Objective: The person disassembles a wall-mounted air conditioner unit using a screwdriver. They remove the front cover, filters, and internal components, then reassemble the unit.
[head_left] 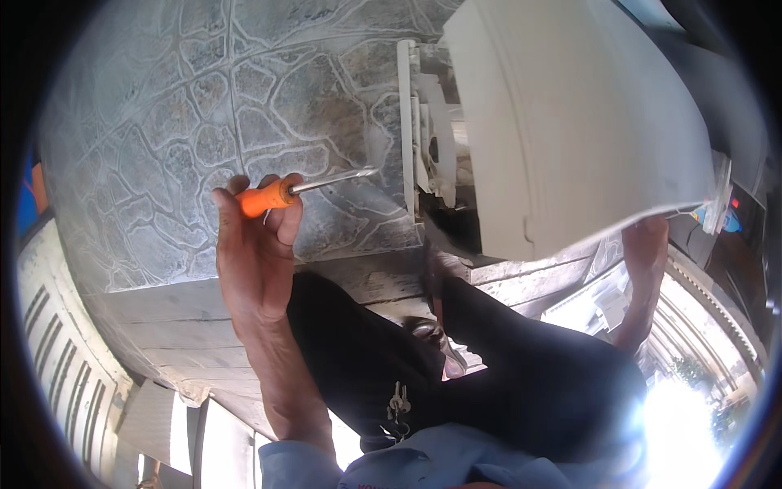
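The screwdriver's shaft (330, 180) is shiny metal — the casing (595, 122) matt, probably plastic.

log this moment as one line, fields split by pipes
left hand: holding orange-handled screwdriver | screwdriver tip: apart from casing | right hand: at pale casing's lower edge, fingers partly hidden

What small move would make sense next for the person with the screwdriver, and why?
Probably moving the left hand slightly rightward: its orange-handled screwdriver points toward the pale casing, but the tip appears short of it, while the right hand is at the casing's lower edge.
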{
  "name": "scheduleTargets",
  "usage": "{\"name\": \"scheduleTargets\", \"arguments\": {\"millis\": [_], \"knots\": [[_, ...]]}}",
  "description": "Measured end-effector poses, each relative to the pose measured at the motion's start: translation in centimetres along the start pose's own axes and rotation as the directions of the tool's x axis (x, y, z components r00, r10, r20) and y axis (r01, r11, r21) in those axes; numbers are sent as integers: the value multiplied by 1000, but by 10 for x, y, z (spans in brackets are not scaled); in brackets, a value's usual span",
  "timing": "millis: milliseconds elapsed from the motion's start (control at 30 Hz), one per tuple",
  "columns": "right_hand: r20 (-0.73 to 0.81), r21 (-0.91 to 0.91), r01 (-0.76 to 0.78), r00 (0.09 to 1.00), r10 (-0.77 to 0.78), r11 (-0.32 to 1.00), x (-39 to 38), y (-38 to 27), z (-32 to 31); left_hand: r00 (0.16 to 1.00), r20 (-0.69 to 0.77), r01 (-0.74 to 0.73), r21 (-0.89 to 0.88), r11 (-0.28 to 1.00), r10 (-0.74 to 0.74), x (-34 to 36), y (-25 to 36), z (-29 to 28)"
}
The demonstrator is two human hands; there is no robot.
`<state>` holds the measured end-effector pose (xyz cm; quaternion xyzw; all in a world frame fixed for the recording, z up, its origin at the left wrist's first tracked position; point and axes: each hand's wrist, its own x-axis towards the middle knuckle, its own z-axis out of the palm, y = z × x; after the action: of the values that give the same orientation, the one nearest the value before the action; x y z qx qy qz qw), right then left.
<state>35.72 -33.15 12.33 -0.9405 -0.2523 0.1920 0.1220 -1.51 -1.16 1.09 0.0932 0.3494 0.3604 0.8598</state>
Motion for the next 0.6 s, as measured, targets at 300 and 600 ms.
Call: {"name": "scheduleTargets", "arguments": {"millis": [300, 600], "knots": [[-119, 835, 258, 947, -297, 487, -72, -100, -32, 908, 351, -314, 203, 928, 230, -62, -22, 124], [-303, 847, 445, 854, -423, 290, -55, -128, -46, 762, 544, -589, 358, 725, 350, -100, -40, 212]]}}
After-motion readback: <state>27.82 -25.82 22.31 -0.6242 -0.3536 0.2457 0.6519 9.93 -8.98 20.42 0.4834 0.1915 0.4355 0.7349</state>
